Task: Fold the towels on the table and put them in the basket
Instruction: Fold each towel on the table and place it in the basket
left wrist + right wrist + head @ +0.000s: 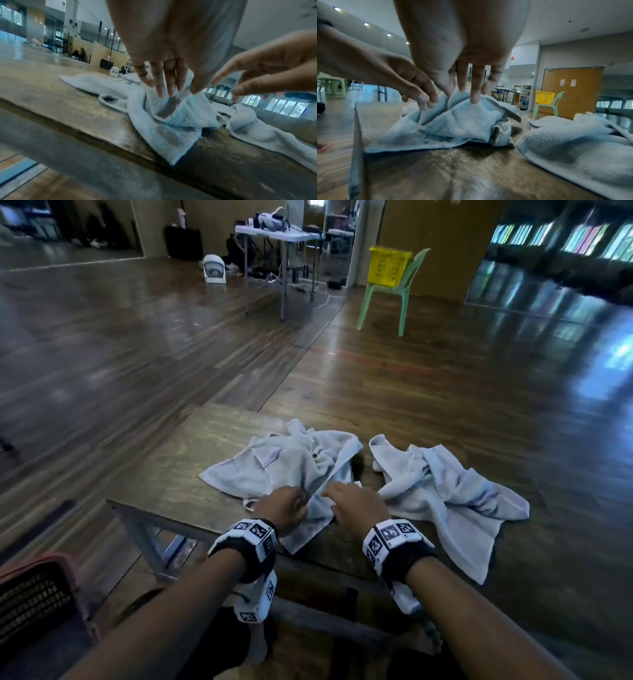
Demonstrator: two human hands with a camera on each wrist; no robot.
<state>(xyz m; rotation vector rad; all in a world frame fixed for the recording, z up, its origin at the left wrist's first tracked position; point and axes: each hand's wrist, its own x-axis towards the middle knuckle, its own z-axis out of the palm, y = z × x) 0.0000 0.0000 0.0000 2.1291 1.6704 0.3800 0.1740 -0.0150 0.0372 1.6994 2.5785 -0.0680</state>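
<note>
Wooden table (191,460) on glossy hall flooring carries two crumpled white towels; my left hand (284,508) pinches the left towel (274,463), my right hand (359,505) touches it with straight fingers; right towel (445,491) alongside.

No words, brands or numbers can be read anywhere: the wrist bands (255,537) carry only black-and-white square code patterns, and the two paper sheets (567,82) on the wooden door are too small and blurred to make out.

green chair (394,292) (yellow crate (388,265) on seat) | white fan (214,269)
</note>
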